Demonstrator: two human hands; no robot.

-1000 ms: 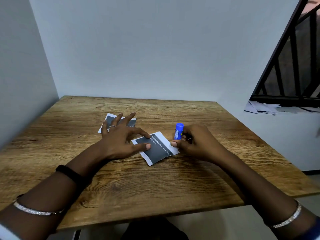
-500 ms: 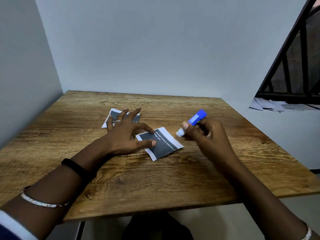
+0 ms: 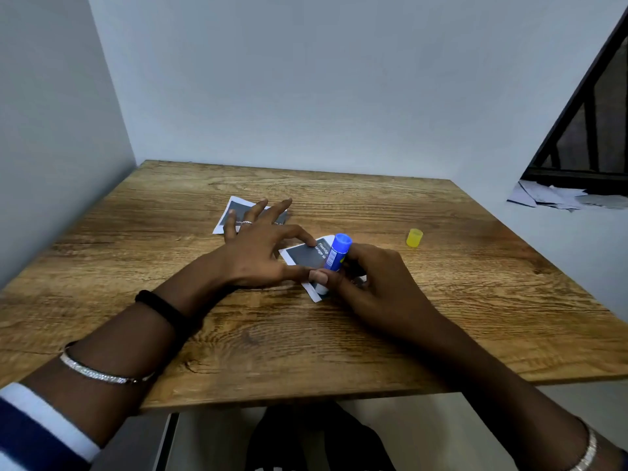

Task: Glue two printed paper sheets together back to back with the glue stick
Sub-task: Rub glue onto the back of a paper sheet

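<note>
Two small dark printed sheets with white borders lie on the wooden table [image 3: 339, 334]. The near sheet [image 3: 306, 257] sits in the middle, printed side up. My left hand [image 3: 261, 253] presses on it with thumb and forefinger, fingers spread. My right hand [image 3: 370, 283] grips the blue glue stick [image 3: 336, 254], held upright with its white lower end down on the near sheet's front edge. The far sheet [image 3: 234, 212] lies behind my left hand, partly hidden by its fingers.
A small yellow cap [image 3: 414, 238] stands on the table to the right of the hands. Grey walls close the left and back. Loose papers [image 3: 557, 198] lie on a ledge beyond the table's right edge, under a dark railing.
My right hand lifted the glue stick, tilted it over, and brought its white end down onto the near sheet. The yellow cap now shows on the table. My left hand stayed on the sheet.
</note>
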